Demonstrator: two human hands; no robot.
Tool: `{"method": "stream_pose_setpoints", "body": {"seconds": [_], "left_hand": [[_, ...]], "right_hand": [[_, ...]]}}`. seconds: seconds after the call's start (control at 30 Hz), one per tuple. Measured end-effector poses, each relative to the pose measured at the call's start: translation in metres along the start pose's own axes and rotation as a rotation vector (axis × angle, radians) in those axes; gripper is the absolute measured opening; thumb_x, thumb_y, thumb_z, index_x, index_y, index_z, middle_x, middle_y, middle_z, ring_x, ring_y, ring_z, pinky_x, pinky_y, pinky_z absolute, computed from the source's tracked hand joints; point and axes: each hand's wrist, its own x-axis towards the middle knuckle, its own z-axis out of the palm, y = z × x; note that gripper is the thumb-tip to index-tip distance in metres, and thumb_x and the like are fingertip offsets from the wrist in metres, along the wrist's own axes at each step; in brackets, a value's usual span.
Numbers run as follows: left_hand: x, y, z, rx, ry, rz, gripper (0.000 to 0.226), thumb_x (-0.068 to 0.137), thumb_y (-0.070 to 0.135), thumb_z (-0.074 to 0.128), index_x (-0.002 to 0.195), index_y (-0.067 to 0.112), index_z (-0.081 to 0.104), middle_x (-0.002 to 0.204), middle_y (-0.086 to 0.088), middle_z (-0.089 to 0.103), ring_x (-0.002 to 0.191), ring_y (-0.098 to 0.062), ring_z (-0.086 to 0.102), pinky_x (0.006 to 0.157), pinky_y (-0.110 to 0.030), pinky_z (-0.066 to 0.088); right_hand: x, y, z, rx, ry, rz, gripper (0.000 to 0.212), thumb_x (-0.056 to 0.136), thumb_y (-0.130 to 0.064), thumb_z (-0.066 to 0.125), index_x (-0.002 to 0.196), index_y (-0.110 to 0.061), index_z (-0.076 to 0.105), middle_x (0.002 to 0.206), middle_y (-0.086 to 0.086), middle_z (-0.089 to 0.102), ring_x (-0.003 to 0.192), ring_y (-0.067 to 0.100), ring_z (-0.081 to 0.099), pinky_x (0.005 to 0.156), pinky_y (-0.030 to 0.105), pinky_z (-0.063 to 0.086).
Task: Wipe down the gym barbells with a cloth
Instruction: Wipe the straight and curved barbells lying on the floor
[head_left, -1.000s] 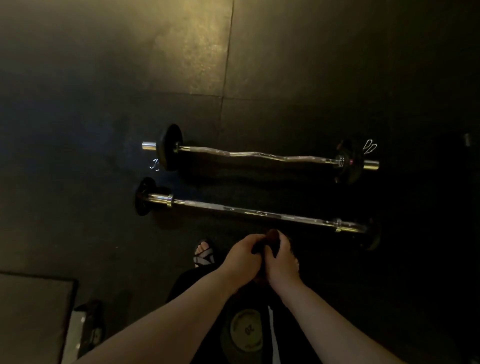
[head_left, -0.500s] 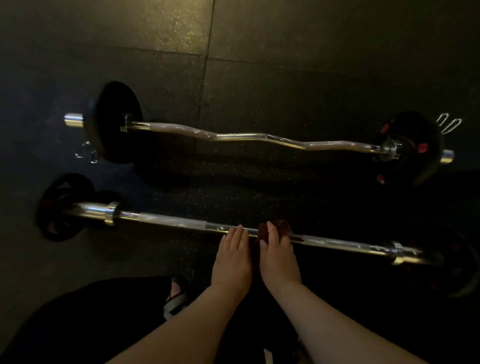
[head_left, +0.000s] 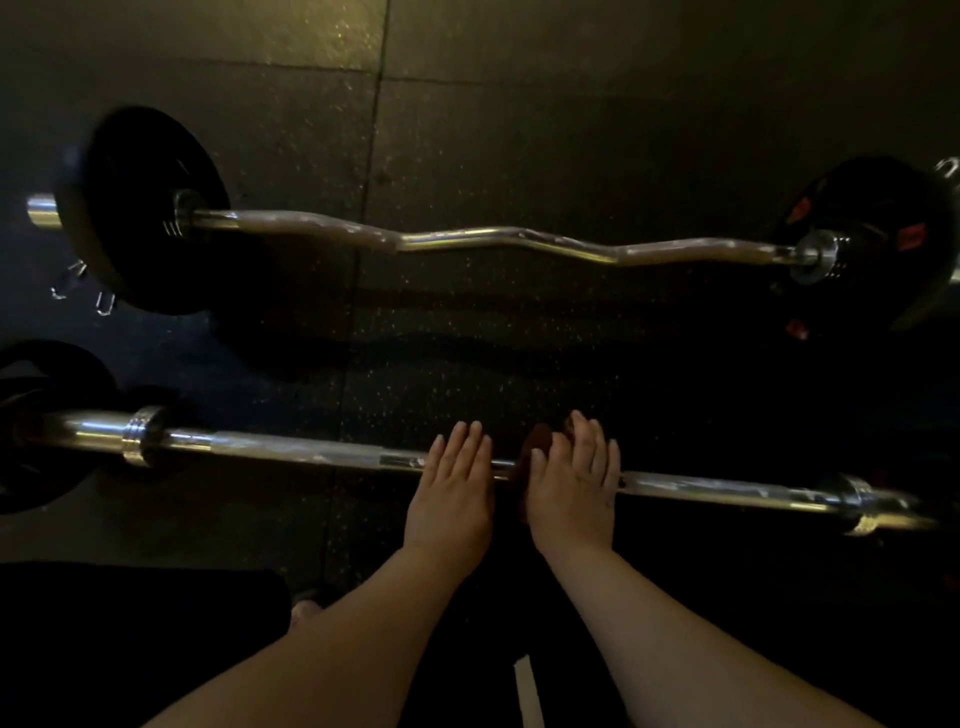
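A straight chrome barbell (head_left: 270, 447) lies across the dark floor close to me. My left hand (head_left: 453, 493) rests flat on its middle, fingers extended over the bar. Just to the right, my right hand (head_left: 574, 486) presses a dark reddish cloth (head_left: 535, 448) against the bar; most of the cloth is hidden under the hand. Farther away lies a curved chrome curl bar (head_left: 498, 240), with a black plate (head_left: 140, 208) on its left end and a black plate with red marks (head_left: 878, 239) on its right end.
Speckled black rubber floor tiles (head_left: 571, 130) run all around. A black plate (head_left: 41, 374) sits at the straight bar's left end. Metal spring clips (head_left: 83, 288) lie on the floor by the left plate. My dark-clothed legs fill the bottom.
The view has dropped closer to the bars. Both hands went from holding the cloth in the air to resting on the straight barbell, and the right hand has shifted slightly right.
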Motion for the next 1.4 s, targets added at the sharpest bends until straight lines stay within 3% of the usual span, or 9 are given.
{"method": "stream_pose_setpoints", "body": {"seconds": [0.07, 0.27, 0.47, 0.57, 0.67, 0.83, 1.03, 1.23, 1.4], "left_hand": [[0.002, 0.001, 0.001, 0.003, -0.002, 0.0, 0.063, 0.107, 0.037, 0.02, 0.161, 0.014, -0.003, 0.164, -0.005, -0.024, 0.15, -0.02, -0.028, 0.121, -0.041, -0.02], [-0.002, -0.001, 0.003, 0.044, -0.027, 0.013, 0.069, 0.107, 0.042, 0.025, 0.16, 0.013, -0.01, 0.165, -0.005, -0.023, 0.152, -0.021, -0.026, 0.121, -0.041, -0.019], [-0.005, 0.004, -0.014, 0.023, -0.085, 0.014, 0.07, 0.108, 0.034, 0.031, 0.161, 0.01, -0.009, 0.166, -0.01, -0.023, 0.152, -0.023, -0.024, 0.126, -0.045, -0.012], [-0.008, 0.005, -0.014, 0.088, -0.061, 0.017, 0.071, 0.108, 0.037, 0.029, 0.16, 0.009, -0.01, 0.166, -0.011, -0.023, 0.152, -0.024, -0.025, 0.121, -0.044, -0.018], [-0.008, 0.003, -0.012, 0.061, -0.07, 0.017, 0.07, 0.108, 0.04, 0.029, 0.161, 0.01, -0.007, 0.167, -0.009, -0.02, 0.152, -0.023, -0.024, 0.122, -0.045, -0.019], [-0.005, 0.014, -0.005, -0.053, 0.034, -0.058, 0.063, 0.109, 0.035, 0.029, 0.162, 0.011, 0.006, 0.17, -0.008, -0.008, 0.155, -0.023, -0.018, 0.126, -0.047, -0.012], [-0.003, 0.017, 0.005, -0.03, 0.11, -0.092, 0.063, 0.107, 0.041, 0.033, 0.162, 0.015, 0.015, 0.171, -0.005, 0.003, 0.156, -0.023, -0.013, 0.125, -0.047, -0.012], [-0.005, 0.021, 0.008, -0.095, 0.154, -0.125, 0.058, 0.109, 0.037, 0.02, 0.162, 0.015, 0.015, 0.171, -0.003, 0.004, 0.156, -0.02, -0.014, 0.124, -0.043, -0.016], [-0.006, 0.02, 0.01, -0.049, 0.171, -0.114, 0.061, 0.109, 0.041, 0.027, 0.163, 0.017, 0.01, 0.171, -0.002, 0.003, 0.156, -0.021, -0.014, 0.124, -0.046, -0.016]], "right_hand": [[0.001, -0.007, -0.003, 0.038, -0.004, 0.029, 0.048, 0.107, -0.036, 0.03, 0.147, -0.015, 0.047, 0.164, 0.007, 0.028, 0.156, 0.024, 0.013, 0.128, 0.046, 0.002], [-0.01, -0.011, 0.01, 0.047, -0.08, -0.268, 0.055, 0.107, -0.036, 0.028, 0.159, -0.017, 0.024, 0.163, 0.008, 0.029, 0.155, 0.024, 0.017, 0.126, 0.042, -0.004], [-0.022, -0.003, 0.01, 0.084, 0.028, -0.038, 0.053, 0.107, -0.033, 0.033, 0.157, -0.016, 0.028, 0.164, 0.007, 0.029, 0.156, 0.025, 0.013, 0.128, 0.044, 0.002], [-0.028, -0.018, 0.014, 0.109, 0.003, -0.148, 0.055, 0.107, -0.03, 0.033, 0.158, -0.015, 0.022, 0.166, 0.008, 0.022, 0.157, 0.025, 0.006, 0.127, 0.044, -0.003], [-0.017, 0.002, 0.012, 0.05, 0.002, -0.256, 0.051, 0.106, -0.034, 0.031, 0.154, -0.017, 0.033, 0.16, 0.006, 0.036, 0.155, 0.024, 0.018, 0.128, 0.044, 0.003], [-0.018, 0.007, 0.012, 0.113, 0.078, -0.009, 0.05, 0.106, -0.033, 0.032, 0.152, -0.015, 0.037, 0.159, 0.009, 0.037, 0.154, 0.027, 0.02, 0.128, 0.048, 0.006], [-0.017, 0.004, 0.019, 0.09, 0.022, -0.252, 0.052, 0.105, -0.038, 0.023, 0.153, -0.019, 0.033, 0.16, 0.007, 0.035, 0.155, 0.025, 0.017, 0.127, 0.045, -0.001], [-0.019, 0.008, 0.026, 0.137, 0.115, 0.006, 0.051, 0.105, -0.036, 0.03, 0.15, -0.015, 0.04, 0.155, 0.009, 0.041, 0.153, 0.028, 0.023, 0.127, 0.049, 0.0], [-0.018, 0.005, 0.017, 0.099, 0.037, -0.275, 0.056, 0.105, -0.04, 0.02, 0.155, -0.02, 0.034, 0.158, 0.005, 0.039, 0.154, 0.026, 0.021, 0.126, 0.05, -0.005]]}}
